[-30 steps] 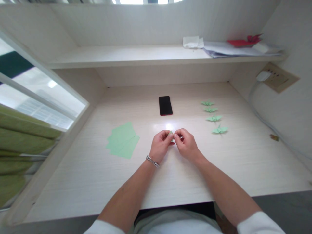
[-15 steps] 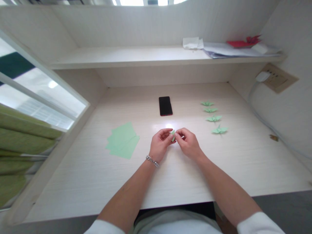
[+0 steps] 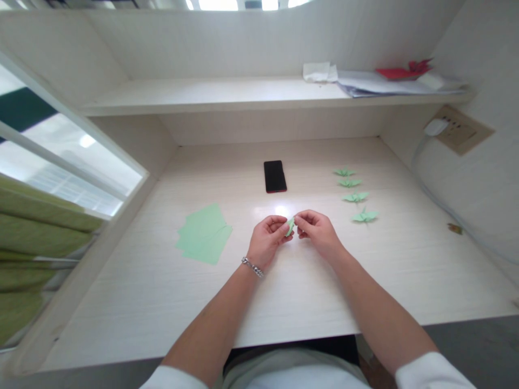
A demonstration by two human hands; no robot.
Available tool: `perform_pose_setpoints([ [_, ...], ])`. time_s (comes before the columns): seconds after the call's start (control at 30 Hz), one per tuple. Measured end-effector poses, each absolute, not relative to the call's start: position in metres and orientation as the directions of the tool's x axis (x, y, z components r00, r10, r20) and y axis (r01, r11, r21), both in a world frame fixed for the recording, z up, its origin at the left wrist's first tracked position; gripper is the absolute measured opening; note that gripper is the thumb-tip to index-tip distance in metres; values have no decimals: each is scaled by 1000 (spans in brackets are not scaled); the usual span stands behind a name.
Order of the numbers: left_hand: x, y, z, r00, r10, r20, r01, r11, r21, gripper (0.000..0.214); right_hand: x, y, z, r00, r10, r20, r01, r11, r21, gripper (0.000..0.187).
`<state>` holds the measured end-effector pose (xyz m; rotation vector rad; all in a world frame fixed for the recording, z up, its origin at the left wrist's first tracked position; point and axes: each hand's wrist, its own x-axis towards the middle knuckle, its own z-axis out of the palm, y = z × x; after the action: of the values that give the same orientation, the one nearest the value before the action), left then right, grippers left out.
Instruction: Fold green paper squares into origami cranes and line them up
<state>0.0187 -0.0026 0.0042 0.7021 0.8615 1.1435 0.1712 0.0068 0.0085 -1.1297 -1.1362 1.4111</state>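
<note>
Over the middle of the pale wooden desk [image 3: 284, 292], my left hand [image 3: 266, 241] and my right hand [image 3: 317, 231] meet on a small folded green paper piece [image 3: 290, 226]. Both hands pinch it with curled fingers, left from the left side, right from the right. A silver bracelet [image 3: 253, 267] circles my left wrist. Most of the paper piece is hidden by my fingers.
A stack of flat green paper sheets [image 3: 204, 234] lies left of my hands. Several finished green paper cranes [image 3: 356, 196] stand in a row to the right. A black phone [image 3: 274, 175] lies behind. The shelf [image 3: 211, 94] holds papers and a red item [image 3: 401, 71]. A wall socket [image 3: 458, 128] with cable sits right.
My right hand has shifted slightly right and up, and a little more of the green piece shows between the fingers. The left hand has barely moved.
</note>
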Motion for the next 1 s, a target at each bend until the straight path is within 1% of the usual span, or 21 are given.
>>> perform_pose_setpoints([
  [0.17,18,-3,4,186,958,-218,-468,282,838,33,172,6,9,-121,992,-41,-77,-51,-996,28],
  [0.33,17,-2,4,174,959,-224,-460,280,843,35,171,6,8,-167,986,-29,-16,-32,-999,30],
  [0.5,16,-2,2,197,957,-215,-451,283,846,33,168,5,5,-228,973,-42,-34,-51,-998,28],
  [0.57,16,-1,0,162,967,-197,-417,249,874,33,167,4,4,-218,976,-16,-14,-20,-1000,27],
  [0.67,16,2,-2,39,992,-120,-247,126,961,31,165,1,4,-136,988,77,141,96,-985,23],
  [0.73,16,3,-2,5,998,-67,-141,67,988,30,164,-1,4,-95,984,152,263,172,-949,21],
  [0.77,16,3,-1,2,998,-58,-133,58,989,31,163,-2,5,-85,979,184,305,201,-931,20],
  [0.87,16,3,0,3,997,-73,-185,72,980,33,162,-3,5,-82,967,243,368,255,-894,18],
  [1.0,17,1,0,77,994,-72,-178,85,980,30,162,-4,6,-98,953,285,427,299,-854,16],
])
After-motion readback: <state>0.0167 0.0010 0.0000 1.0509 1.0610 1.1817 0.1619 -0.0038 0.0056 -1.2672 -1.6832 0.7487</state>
